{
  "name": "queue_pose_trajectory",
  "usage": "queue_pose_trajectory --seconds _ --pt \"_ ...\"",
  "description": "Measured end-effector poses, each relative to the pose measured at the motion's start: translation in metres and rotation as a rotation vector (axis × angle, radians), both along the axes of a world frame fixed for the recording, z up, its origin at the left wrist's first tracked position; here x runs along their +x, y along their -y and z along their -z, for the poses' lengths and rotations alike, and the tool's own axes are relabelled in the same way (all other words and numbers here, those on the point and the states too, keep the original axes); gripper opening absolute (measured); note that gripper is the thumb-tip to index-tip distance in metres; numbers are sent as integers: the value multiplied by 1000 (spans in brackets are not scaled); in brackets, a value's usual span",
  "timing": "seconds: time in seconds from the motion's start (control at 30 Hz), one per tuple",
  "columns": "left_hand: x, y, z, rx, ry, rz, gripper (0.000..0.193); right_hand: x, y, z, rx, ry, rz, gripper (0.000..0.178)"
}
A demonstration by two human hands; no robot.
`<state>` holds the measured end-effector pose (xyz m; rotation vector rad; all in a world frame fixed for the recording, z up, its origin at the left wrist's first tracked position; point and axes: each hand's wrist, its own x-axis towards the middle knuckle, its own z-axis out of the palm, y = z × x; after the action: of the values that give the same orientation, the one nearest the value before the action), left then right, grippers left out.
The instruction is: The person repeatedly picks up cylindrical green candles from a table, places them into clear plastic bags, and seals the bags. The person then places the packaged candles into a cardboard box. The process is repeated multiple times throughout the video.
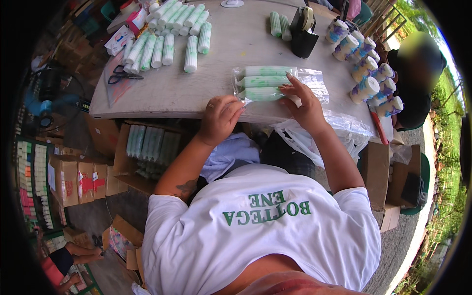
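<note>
Several white pillar candles with green mottling [265,81] lie side by side in a clear plastic bag [314,84] near the table's front edge. My left hand [219,117] is closed at the bag's near left corner, its thumb and fingers pinching the plastic. My right hand [306,104] rests at the bag's right part, by the candle ends, with its fingers spread and nothing gripped. To the left lies a pile of loose candles [172,22] of the same kind. Two more candles [275,24] stand near a black tape dispenser [303,37] beyond the bag.
Scissors [120,76] lie at the table's left end. White candles with purple and blue patterns [364,90] stand at the right, near a red-handled tool [378,127]. Loose plastic bags [339,129] hang over the front edge. A carton [123,152] below holds packed candles. A person [413,78] sits at right.
</note>
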<state>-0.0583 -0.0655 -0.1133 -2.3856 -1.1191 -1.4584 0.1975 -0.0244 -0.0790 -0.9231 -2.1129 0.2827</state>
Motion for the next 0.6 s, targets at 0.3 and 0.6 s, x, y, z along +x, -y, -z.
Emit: queue_pose_trajectory --seconds 0.3,0.6 --pt "1 -8 -10 -124 77 -35 12 -4 5 -13 70 86 -42 38" --pt "1 -10 -15 -238 125 29 10 -58 -1 -24 204 455 -136 20"
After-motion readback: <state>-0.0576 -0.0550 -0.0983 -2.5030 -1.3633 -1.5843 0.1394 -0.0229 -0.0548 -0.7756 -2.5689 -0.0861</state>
